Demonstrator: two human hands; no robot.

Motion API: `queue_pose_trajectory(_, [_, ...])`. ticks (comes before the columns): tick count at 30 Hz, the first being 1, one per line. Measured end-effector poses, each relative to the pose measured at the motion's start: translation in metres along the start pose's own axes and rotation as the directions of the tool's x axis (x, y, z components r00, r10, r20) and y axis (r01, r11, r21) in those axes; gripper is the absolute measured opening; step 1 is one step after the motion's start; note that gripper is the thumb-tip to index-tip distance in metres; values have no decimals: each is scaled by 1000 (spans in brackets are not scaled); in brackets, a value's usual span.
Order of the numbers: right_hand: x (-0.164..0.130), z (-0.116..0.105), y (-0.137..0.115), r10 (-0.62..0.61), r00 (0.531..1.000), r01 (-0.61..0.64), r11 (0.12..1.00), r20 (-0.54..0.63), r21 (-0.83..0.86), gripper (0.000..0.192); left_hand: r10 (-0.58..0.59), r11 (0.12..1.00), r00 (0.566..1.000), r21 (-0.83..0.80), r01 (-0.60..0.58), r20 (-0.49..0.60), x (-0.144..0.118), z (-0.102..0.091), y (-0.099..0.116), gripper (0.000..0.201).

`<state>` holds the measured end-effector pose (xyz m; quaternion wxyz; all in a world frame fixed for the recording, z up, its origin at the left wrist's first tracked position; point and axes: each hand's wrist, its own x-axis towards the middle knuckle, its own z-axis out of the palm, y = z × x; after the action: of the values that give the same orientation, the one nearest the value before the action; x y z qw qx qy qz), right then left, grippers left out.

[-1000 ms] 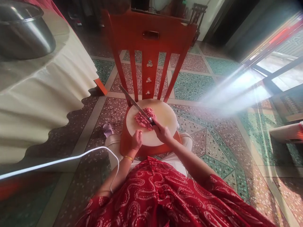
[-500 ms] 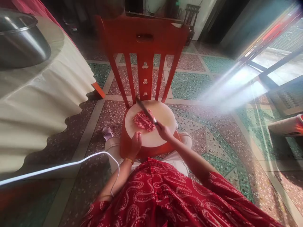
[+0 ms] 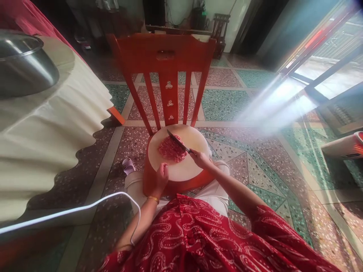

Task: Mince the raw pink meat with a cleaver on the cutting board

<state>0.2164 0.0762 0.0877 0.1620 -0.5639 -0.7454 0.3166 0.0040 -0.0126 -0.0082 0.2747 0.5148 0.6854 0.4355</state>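
Note:
My right hand is wrapped round the handle of a kitchen knife. The blade lies across a patch of minced meat, its tip pointing to the far left. Under the meat is a round, pale chopping board, set on the seat of a red wooden chair. At the board's near left edge my left hand is closed in a fist, apart from the meat; no object shows in it.
A table with a cream cloth stands to the left, bearing a steel pot. A white cable runs from the left to my left arm. A purple slipper is beside the chair. A whitish appliance is at the right.
The knife blade has come down from a raised position onto the meat. My left hand stays closed at the board's edge. The whole view has tilted slightly upward.

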Motion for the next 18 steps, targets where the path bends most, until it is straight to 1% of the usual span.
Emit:
queue_pose_trajectory(2, [2,-8,-6,-46,995,51,997,-90,62,43,-3,1000,1000,0,3,0,0,1,0,21])
queue_pose_trajectory(4, [4,-12,-11,-74,973,97,990,-219,98,48,-6,1000,1000,0,6,1,1,2,-1,21])
queue_pose_trajectory(5, [4,-11,-12,-71,963,99,991,-261,95,49,-7,1000,1000,0,7,2,1,2,-2,21])
queue_pose_trajectory(6, [4,-9,-11,-58,963,83,993,-264,83,47,-7,1000,1000,0,7,2,1,2,-2,21])
queue_pose_trajectory(7, [4,-6,-9,-40,973,57,996,-229,67,45,-6,1000,1000,0,6,2,1,2,-2,21])
queue_pose_trajectory(9, [3,-1,-5,1,995,2,999,-98,32,38,-1,1000,1000,-1,1,4,1,1,-1,22])
queue_pose_trajectory(10, [3,-1,-5,17,999,-16,1000,-43,25,37,2,1000,1000,-3,-2,5,1,1,-1,22])
queue_pose_trajectory(11, [4,-2,-5,21,1000,-20,999,-18,33,36,4,1000,1000,-5,-4,7,1,0,-1,23])
queue_pose_trajectory(12, [4,-6,-7,12,999,-10,999,-30,51,37,6,1000,1000,-7,-6,9,1,0,-1,23])
queue_pose_trajectory(13, [5,-10,-9,-8,998,13,997,-68,71,39,7,1000,1000,-10,-7,11,1,0,-1,23])
queue_pose_trajectory(16, [8,-17,-16,-64,974,87,991,-217,97,45,7,1000,1000,-17,-7,8,1,1,-3,23])
queue_pose_trajectory(17, [8,-17,-15,-59,973,81,992,-224,93,44,8,1000,1000,-18,-8,7,1,2,-3,24])
queue_pose_trajectory(18, [8,-14,-13,-39,980,58,994,-195,89,41,11,1000,1000,-19,-10,7,1,2,-4,24])
